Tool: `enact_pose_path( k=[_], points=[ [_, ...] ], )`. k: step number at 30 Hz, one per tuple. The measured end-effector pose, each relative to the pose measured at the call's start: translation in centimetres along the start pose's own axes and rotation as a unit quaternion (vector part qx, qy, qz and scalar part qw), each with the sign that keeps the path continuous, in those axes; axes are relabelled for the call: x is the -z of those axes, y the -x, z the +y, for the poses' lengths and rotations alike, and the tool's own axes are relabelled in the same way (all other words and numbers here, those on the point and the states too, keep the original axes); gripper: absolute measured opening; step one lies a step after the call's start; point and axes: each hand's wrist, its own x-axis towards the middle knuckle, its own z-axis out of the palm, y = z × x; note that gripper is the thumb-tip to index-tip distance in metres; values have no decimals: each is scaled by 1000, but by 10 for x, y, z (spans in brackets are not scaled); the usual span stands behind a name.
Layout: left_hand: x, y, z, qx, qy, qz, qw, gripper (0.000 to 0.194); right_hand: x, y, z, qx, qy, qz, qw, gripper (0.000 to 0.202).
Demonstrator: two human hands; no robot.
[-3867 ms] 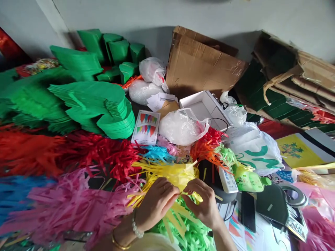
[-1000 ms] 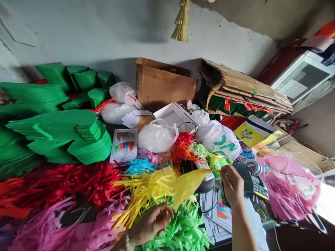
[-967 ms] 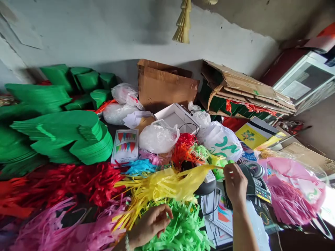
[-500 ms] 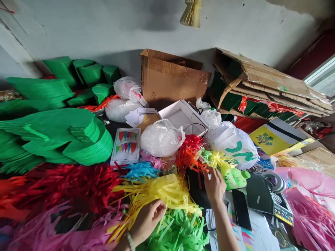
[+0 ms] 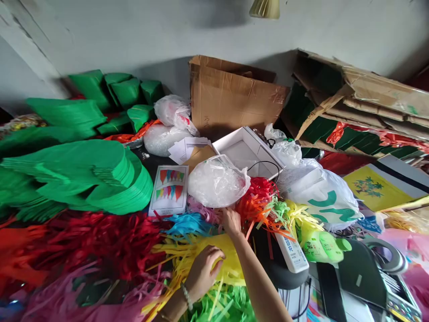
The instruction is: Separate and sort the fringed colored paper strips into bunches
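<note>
My right hand (image 5: 232, 222) reaches forward to the tassel bundles, just below a clear plastic bag (image 5: 217, 182). Its fingers are bent and closed among pink and peach strips (image 5: 203, 209); what they hold is hidden. Beside it lie a red and orange tassel bundle (image 5: 256, 201) and a blue one (image 5: 187, 223). My left hand (image 5: 205, 272), a beaded bracelet at its wrist, hovers over the yellow tassel strips (image 5: 231, 255). Its fingers curve loosely, apart from the thumb, with nothing between them. Green strips (image 5: 221, 306) lie under and beside the forearms.
Stacked green sheets (image 5: 80, 174) fill the left, behind dark red strips (image 5: 110, 241). A picture card (image 5: 168, 190), a white box (image 5: 234, 150) and a cardboard box (image 5: 231, 98) stand at the back. To the right are a green bottle (image 5: 323, 246), a white packet (image 5: 292, 252) and a phone (image 5: 330, 290).
My right hand has moved left and away from me, from the red and orange bundle to the pink and peach strips. A white packet now shows where it was. My left hand stays over the yellow strips.
</note>
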Motion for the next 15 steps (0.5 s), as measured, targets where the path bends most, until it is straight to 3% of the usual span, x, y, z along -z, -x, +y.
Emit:
enact_pose_path(
  k=[4,8,11,13,15],
  points=[
    [14,-6,-8,17,16,44,999,19,4,23,3,33,-33,32,998,27],
    [34,-15,4,13,33,85,996,25,27,78,0,58,-77,61,993,23],
    [41,-15,24,-72,52,25,996,38,62,131,-7,103,-195,86,972,27],
    [42,-12,37,-122,56,-43,990,32,86,173,-6,128,-318,86,935,27],
    [43,-7,46,-132,42,-63,988,20,105,222,6,142,-392,89,904,25]
  ],
)
